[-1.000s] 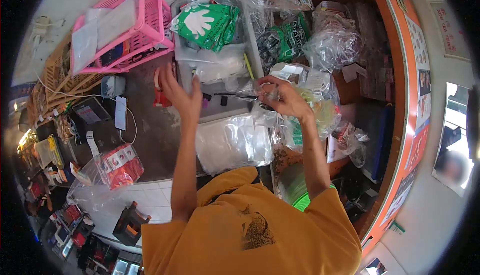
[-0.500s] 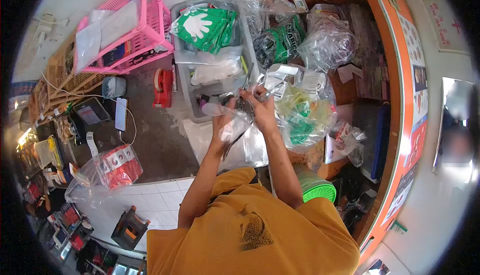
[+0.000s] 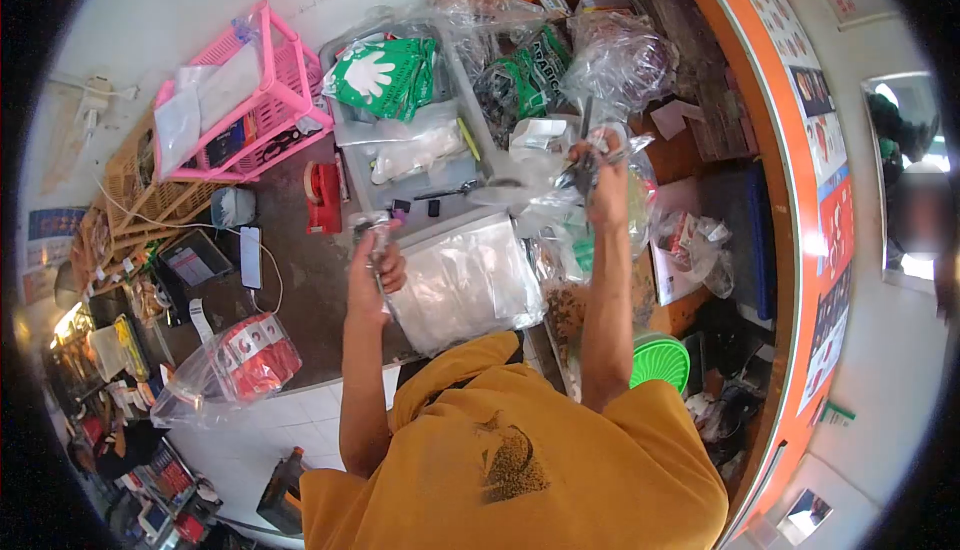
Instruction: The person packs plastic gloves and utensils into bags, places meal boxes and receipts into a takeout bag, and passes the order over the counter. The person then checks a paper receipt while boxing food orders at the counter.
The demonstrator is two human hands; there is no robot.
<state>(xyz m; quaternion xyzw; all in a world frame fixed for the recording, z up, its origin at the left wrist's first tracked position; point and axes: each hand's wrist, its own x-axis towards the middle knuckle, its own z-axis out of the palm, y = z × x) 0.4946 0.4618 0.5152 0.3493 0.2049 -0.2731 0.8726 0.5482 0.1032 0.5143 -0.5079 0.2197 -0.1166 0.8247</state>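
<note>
My left hand point(image 3: 380, 272) is closed around a shiny, silvery, narrow thing point(image 3: 372, 226) that sticks up past the fingers; its kind is unclear. Farther right and higher, my right hand point(image 3: 607, 190) grips a blurred bundle of dark and shiny slim pieces point(image 3: 590, 150). Clear plastic point(image 3: 545, 185) trails to the left of that hand. Between my forearms lies a stack of clear plastic bags point(image 3: 465, 280). Just beyond, the grey tub point(image 3: 352, 165) contains a green glove packet point(image 3: 385, 80), white plastic bags point(image 3: 415, 150) and a few small dark pieces.
A pink basket point(image 3: 285, 80) stands at the back left, with a red tape dispenser point(image 3: 322, 198) and a phone point(image 3: 250, 257) nearer. Bagged items crowd the right-hand shelf, including a green Arabica packet point(image 3: 540, 70). A green basket point(image 3: 662, 362) sits below my right arm.
My hands, close together over the tub's near edge before, have spread apart. The left has gone left and down, the right to the right and up, each carrying shiny pieces.
</note>
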